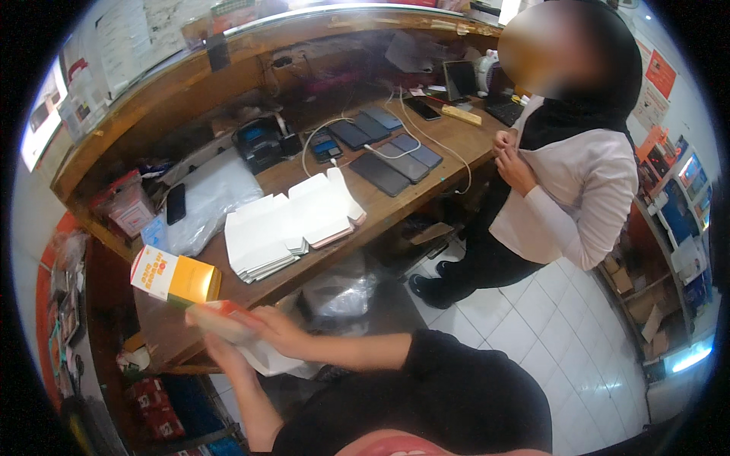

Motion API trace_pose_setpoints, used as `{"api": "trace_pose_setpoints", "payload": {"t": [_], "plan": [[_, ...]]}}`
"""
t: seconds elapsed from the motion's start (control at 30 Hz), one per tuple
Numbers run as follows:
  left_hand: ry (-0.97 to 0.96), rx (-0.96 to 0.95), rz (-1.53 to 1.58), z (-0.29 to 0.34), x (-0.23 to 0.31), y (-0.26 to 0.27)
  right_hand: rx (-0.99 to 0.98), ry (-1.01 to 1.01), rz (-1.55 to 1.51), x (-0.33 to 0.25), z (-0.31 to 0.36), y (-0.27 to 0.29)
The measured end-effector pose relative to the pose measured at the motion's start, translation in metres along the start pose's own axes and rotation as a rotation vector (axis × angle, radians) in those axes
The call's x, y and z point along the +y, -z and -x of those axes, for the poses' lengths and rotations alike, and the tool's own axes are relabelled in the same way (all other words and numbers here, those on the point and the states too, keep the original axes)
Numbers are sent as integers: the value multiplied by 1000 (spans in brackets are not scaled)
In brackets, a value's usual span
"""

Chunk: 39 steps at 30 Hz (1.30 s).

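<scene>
Close to my body, my left hand (pixel 222 351) and my right hand (pixel 278 331) grip a thin carton (pixel 220 319) in red and pale colours, smeared by motion. From its lower side a white flap (pixel 272 359) hangs below my right wrist. My right fingers lie on its near end, while the left ones support it from below and are partly hidden. Just beyond stands a yellow and white box (pixel 179 276) at the table's corner. A pile of flattened white cartons (pixel 293 224) lies to the right of that box.
Several phones (pixel 380 175) with white cables, a black label printer (pixel 262 142) and a plastic-wrapped stack (pixel 213 197) with a dark phone on top rest on the wooden table (pixel 433 194). Another person (pixel 563 175) stands at the right. Shelves (pixel 654 281) line the right wall.
</scene>
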<state>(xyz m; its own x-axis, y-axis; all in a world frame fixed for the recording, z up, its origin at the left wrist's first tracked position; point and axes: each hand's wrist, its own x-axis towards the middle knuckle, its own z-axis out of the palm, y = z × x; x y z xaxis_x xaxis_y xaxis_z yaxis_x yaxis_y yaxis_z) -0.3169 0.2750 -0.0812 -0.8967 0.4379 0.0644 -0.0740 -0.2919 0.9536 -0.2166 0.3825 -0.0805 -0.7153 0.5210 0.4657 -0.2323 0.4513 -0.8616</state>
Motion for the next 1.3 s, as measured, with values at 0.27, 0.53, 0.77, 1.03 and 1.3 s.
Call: {"api": "trace_pose_setpoints", "payload": {"t": [0.27,0.53,0.77,1.03,1.3], "plan": [[-38,146,-333,35,15,-15,-153,-101,167,-33,-13,33],[-289,-169,-828,48,32,6,-577,212,613,-28,-13,45],[-556,-128,-839,56,60,40,-342,401,189,-50,-22,20],[-247,35,-259,47,35,65,-755,-436,-808,1,34,-21],[-333,101,19,9,55,43,133,56,-41,-43,-95,5]]}}
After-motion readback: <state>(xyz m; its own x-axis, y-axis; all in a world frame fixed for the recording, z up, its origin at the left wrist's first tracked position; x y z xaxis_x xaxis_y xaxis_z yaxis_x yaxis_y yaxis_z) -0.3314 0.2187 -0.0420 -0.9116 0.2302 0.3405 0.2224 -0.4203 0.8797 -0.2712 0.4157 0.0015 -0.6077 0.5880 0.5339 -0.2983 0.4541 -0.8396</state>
